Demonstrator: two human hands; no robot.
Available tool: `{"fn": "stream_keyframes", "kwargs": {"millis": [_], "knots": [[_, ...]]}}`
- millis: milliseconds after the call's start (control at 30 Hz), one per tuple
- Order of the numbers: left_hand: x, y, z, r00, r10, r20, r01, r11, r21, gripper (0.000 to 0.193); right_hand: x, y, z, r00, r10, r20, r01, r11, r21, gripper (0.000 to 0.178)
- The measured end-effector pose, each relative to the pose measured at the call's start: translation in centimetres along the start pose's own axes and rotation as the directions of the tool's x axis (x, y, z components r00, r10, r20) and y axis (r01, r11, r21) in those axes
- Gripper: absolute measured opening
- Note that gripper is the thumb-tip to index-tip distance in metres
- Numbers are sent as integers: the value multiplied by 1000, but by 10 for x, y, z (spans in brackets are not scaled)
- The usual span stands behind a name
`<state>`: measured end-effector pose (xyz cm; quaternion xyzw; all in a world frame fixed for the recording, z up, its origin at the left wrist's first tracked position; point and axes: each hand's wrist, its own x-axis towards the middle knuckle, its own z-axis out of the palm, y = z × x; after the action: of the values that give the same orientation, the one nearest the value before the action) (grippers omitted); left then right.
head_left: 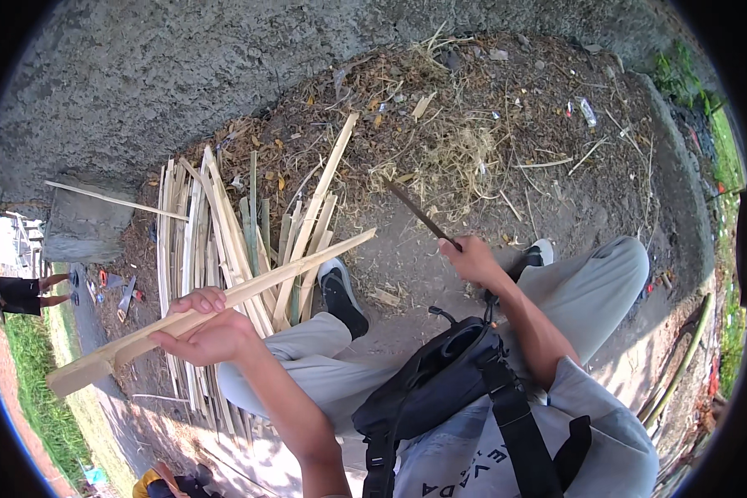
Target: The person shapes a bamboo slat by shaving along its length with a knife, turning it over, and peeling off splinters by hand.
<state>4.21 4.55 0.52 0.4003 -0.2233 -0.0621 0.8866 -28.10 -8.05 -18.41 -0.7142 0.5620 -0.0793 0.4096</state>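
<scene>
- Gripping a pale wooden strip (pixel 303 270) at 8 o'clock from the centre of view: left hand (pixel 216 339), palm turned up, fingers half curled over the far edge, thumb along the near edge.
- Right hand (pixel 475 261), at 3 o'clock: closed in a fist around the end of a dark knife (pixel 422 216); handle mostly hidden in the fist. Blade narrow, straight, brown-black, pointing between 10 and 11 o'clock, apart from the strip.
- Held strip: long, flat, smooth-looking; narrow end toward 2 o'clock, broader end toward 8, with a step in its lower edge near the broad end.
- Pile of split strips (pixel 224 249) at 9 o'clock: thin, straight, cream to greenish, loosely fanned on the soil.
- Fibrous, tangled dry shavings (pixel 469 158) between 1 and 2 o'clock.
- Rough, grey, pitted surface (pixel 183 83) between 10 and 11 o'clock.
- Black fabric bag (pixel 440 373) at 5 o'clock, strapped across the wearer.
</scene>
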Motion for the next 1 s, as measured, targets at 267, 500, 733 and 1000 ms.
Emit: {"fn": "stream_keyframes", "kwargs": {"millis": [267, 500, 733, 1000], "knots": [[-13, -13, 16, 961, -91, 262, 128, 984, -125, 67, 4, -12, 24, 938, 308, 158, -343, 892, 295, 55], [-10, -35, 37, 909, -77, 410, 139, 982, -124, 71, -6, -48, 43, 988, -133, -77, 150, 943, 298, 50], [-37, -34, 66, 918, 4, 397, 38, 995, -96, 72, -24, -82, 50, 939, -341, 44, 330, 929, 169, 47], [-52, -25, 42, 920, 57, 387, -37, 997, -60, 72, -38, -92, 51, 972, -231, 53, 218, 960, 175, 53]]}}
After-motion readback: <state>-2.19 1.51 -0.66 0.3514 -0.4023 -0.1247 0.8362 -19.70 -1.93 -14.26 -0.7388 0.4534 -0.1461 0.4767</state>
